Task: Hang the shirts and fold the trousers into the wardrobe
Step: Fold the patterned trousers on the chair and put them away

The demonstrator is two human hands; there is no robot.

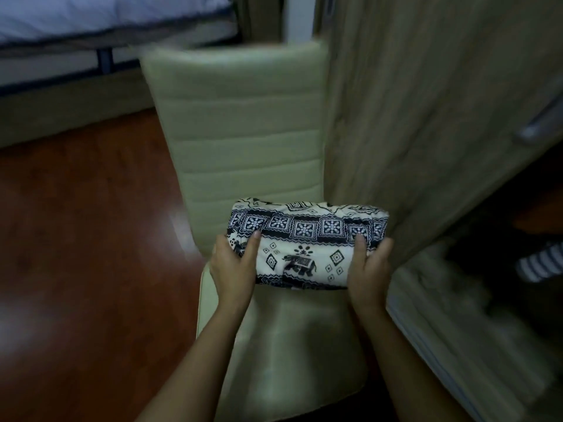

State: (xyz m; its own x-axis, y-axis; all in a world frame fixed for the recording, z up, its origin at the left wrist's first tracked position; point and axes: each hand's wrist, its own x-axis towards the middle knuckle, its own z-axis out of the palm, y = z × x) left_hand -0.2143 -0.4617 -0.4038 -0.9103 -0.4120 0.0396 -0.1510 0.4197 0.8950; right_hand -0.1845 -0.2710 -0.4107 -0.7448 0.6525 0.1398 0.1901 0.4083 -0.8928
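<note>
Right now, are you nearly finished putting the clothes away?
Partly. The patterned trousers are already folded into a neat bundle. The left hand and right hand grip its two ends over the chair. It is not yet past the open wardrobe door on the right. Whether shirts are hung, I cannot tell.

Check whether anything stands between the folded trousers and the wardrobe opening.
The left hand and right hand grip the folded trousers over the chair. The open wardrobe door stands beside their right end, so they likely must round its near edge. The dim wardrobe opening itself looks unblocked.
</note>
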